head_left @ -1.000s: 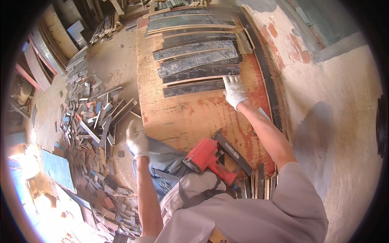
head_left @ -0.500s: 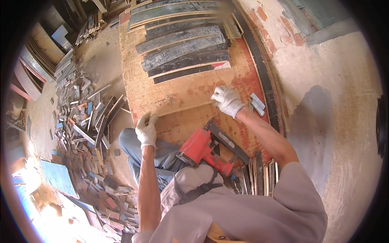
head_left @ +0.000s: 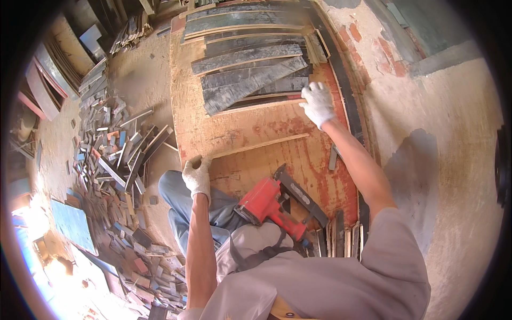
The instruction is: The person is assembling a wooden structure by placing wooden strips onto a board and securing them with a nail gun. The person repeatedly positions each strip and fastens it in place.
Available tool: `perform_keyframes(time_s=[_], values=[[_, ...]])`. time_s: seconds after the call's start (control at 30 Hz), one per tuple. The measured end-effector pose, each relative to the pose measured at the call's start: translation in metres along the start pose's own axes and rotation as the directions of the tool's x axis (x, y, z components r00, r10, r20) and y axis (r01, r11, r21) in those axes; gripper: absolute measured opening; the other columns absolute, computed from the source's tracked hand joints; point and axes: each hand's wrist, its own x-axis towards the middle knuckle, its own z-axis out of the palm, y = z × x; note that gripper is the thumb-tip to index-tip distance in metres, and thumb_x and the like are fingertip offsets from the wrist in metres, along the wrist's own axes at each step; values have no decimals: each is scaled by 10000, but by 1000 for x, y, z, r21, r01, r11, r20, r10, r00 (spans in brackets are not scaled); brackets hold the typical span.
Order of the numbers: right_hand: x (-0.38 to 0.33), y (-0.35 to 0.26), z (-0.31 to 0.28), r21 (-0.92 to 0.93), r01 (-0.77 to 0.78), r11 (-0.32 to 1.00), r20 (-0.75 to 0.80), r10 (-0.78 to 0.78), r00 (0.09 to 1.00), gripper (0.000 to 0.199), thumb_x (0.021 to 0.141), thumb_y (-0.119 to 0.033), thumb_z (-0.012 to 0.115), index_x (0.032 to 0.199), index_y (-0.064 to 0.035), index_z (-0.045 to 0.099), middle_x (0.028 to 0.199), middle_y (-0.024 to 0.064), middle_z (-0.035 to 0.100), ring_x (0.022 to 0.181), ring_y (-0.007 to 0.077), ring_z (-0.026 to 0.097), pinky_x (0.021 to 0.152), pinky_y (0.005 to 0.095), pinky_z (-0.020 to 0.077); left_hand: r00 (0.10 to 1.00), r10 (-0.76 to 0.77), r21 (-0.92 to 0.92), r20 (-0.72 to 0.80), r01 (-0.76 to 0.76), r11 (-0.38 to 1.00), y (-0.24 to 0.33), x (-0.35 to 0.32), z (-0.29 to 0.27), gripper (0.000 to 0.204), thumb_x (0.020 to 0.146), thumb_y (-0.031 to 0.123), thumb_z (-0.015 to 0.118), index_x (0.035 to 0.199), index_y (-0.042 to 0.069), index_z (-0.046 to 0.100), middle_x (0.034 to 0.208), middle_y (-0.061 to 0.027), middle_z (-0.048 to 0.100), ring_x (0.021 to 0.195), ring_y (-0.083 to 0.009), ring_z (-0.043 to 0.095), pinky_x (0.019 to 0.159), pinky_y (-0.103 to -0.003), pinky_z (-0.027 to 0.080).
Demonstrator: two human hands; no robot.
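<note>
A white knitted glove covers my left hand (head_left: 197,175). Its thumb and fingers are closed on the left end of a thin wooden strip (head_left: 261,144), which stretches rightward over the board (head_left: 256,125). My right hand (head_left: 318,105), also gloved, is farther out at the right end of the front plywood strip (head_left: 261,108) of a dark stack. Its fingers are curled over that end, partly hiding the grip. One grey-faced plywood strip (head_left: 256,85) lies slanted across the stack. A red nail gun (head_left: 266,202) with a black magazine rests by my lap.
More dark plywood strips (head_left: 245,22) lie at the board's far end. Scrap offcuts (head_left: 120,154) cover the floor to the left. A worn wall (head_left: 442,101) rises on the right. Upright strips (head_left: 341,237) stand beside the nail gun. A small grey strip (head_left: 333,157) lies near my right forearm.
My right hand has left the right end of the thin wooden strip and moved farther out to the stack. One stacked strip has swung slantwise. My left hand stays at the thin strip's left end.
</note>
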Motion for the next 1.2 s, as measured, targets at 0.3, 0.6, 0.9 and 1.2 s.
perform_keyframes(time_s=[0.3, 0.6, 0.9, 1.2], values=[[-108, -8, -67, 952, -301, -62, 303, 346, 888, 347, 1028, -93, 701, 1349, 29, 649, 983, 106, 741, 799, 160, 713, 696, 273, 591, 999, -49, -67, -18, 48, 997, 0, -5, -4, 316, 893, 182, 822, 1136, -19, 798, 1011, -106, 799, 908, -154, 706, 893, -312, 547], [-175, -10, -1, 844, -391, -368, 536, 540, 649, 236, 1052, -234, 695, 1025, 1, 690, 909, 96, 743, 714, 171, 698, 590, 259, 538, 992, -37, -68, -124, 29, 997, 6, -4, 3, 259, 868, 185, 849, 1009, -28, 806, 916, -98, 800, 823, -159, 699, 812, -328, 562], [-161, -43, 21, 812, -404, -422, 580, 500, 643, 304, 1061, -170, 667, 1284, 38, 657, 1035, 127, 761, 770, 192, 757, 620, 248, 599, 994, -83, -103, -68, 75, 992, 6, -8, 4, 228, 921, 185, 816, 993, -30, 796, 893, -60, 765, 814, -127, 663, 786, -291, 532], [-143, -70, 23, 825, -462, -326, 560, 583, 589, 315, 1024, -107, 704, 1299, 42, 666, 1044, 89, 755, 779, 169, 748, 637, 260, 641, 998, -28, -54, -56, 25, 998, -8, -5, -6, 278, 989, 231, 729, 1042, -38, 776, 841, -73, 728, 773, -147, 619, 759, -343, 522]])
